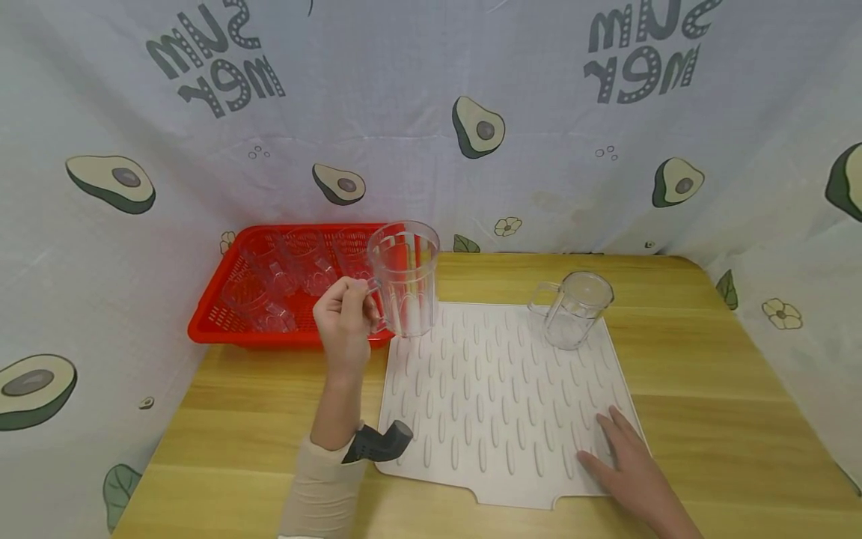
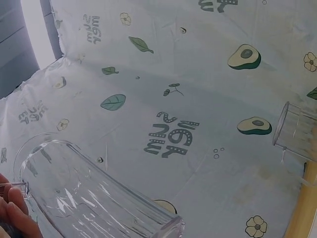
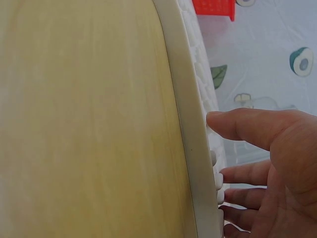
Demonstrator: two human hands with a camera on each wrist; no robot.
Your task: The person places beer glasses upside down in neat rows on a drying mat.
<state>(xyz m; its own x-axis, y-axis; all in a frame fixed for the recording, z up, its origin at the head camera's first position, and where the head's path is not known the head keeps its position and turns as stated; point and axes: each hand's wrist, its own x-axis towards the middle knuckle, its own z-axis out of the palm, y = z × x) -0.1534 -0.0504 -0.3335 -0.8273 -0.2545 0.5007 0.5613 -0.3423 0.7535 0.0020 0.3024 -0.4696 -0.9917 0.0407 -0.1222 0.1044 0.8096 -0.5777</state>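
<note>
By the left hand, a tall, clear, ribbed plastic mug is gripped at its handle, fingers curled round it; the mug is held roughly upright in the air, seen before the right end of the basket. The right hand is rested at the near right edge of a white, ridged draining mat, its thumb and fingers spread and nothing held. On the mat's far right corner a second clear mug is set, its handle turned to the left. At the far left, several more clear handled mugs are held in a red, slatted plastic basket. Mat and basket are borne by a yellowish wood-grained table, backed by a pale cloth printed with avocados.
</note>
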